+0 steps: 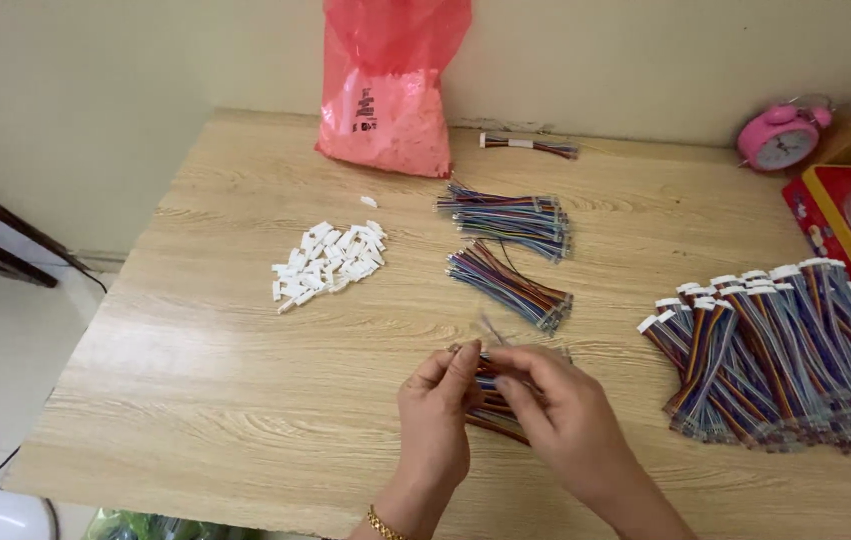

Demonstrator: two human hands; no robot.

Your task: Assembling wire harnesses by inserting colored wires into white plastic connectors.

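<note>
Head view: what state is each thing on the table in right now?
Left hand: pinching the wire bundle.
Right hand: fingers on the same bundle.
Wire bundle: held, low over the table.
White connectors: loose heap.
Red bag: upright against the wall.
Finished wires: piled, connectors on.

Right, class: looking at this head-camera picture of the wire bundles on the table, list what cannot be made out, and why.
- Head view: wire bundle in the grip of the left hand and right hand; fingers cover its middle.
- Red box: cut off by the right edge.
- Bag contents: blurred by red plastic; top cut off.
- White connectors: too small for detail.
- Clock face: too small.
</note>
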